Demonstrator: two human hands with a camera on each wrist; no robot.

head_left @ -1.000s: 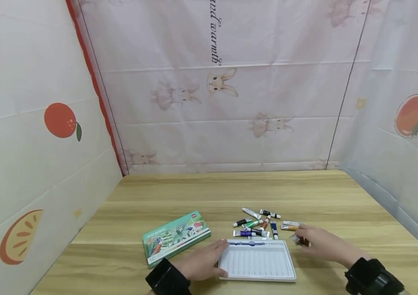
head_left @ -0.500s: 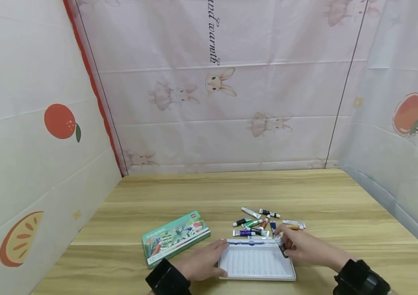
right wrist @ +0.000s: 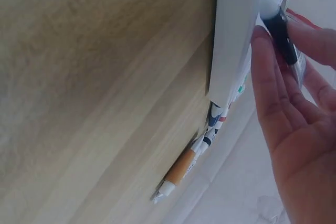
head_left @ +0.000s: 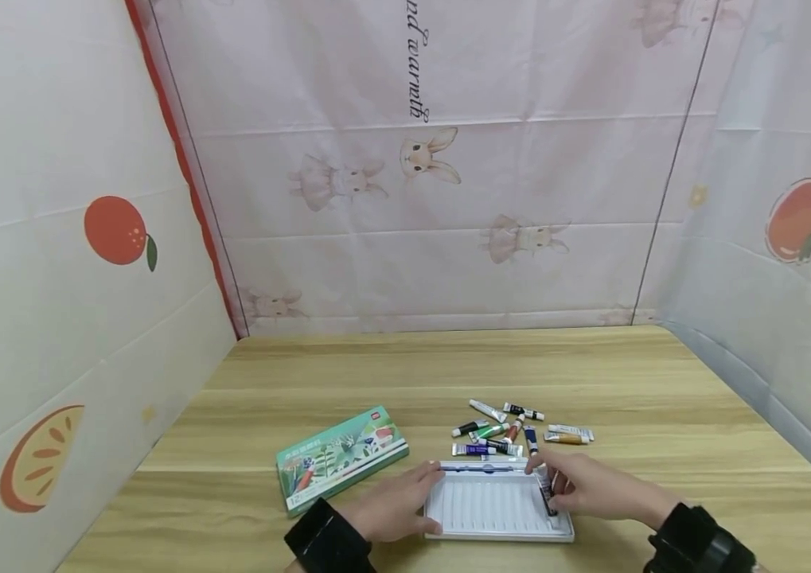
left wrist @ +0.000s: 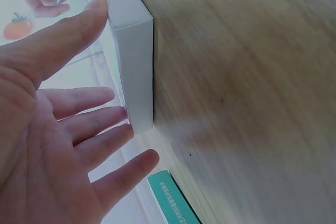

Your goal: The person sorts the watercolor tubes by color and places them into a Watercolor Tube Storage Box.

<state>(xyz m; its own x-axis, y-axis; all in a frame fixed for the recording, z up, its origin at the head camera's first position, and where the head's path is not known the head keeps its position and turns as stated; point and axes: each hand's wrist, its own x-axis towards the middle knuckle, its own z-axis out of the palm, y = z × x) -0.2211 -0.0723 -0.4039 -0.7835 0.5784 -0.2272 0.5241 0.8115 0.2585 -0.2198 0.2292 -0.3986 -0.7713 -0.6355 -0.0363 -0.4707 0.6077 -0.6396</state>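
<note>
A white ribbed plastic tray (head_left: 480, 509) lies at the near middle of the table. My left hand (head_left: 398, 505) rests against its left side, thumb on the tray edge (left wrist: 136, 66) and fingers fairly straight in the left wrist view. At the tray's right end my right hand (head_left: 587, 485) pinches a paint tube (head_left: 547, 495) with a dark band, tilted over the ribs. The right wrist view shows the tube's black part (right wrist: 281, 38) between thumb and fingers. A thin blue brush-like stick (head_left: 480, 469) lies in the tray's far slot.
Behind the tray lie several loose paint tubes (head_left: 491, 430), with an ochre tube (head_left: 566, 438) and a white one (head_left: 570, 430) to their right. A green paint box (head_left: 341, 458) sits left of the tray. Printed cloth walls (head_left: 348, 263) enclose the wooden table (head_left: 376, 374).
My right hand has carried the paint tube left from beside the tray to above its right end, and lowered slightly. My left hand has stayed at the tray's left side.
</note>
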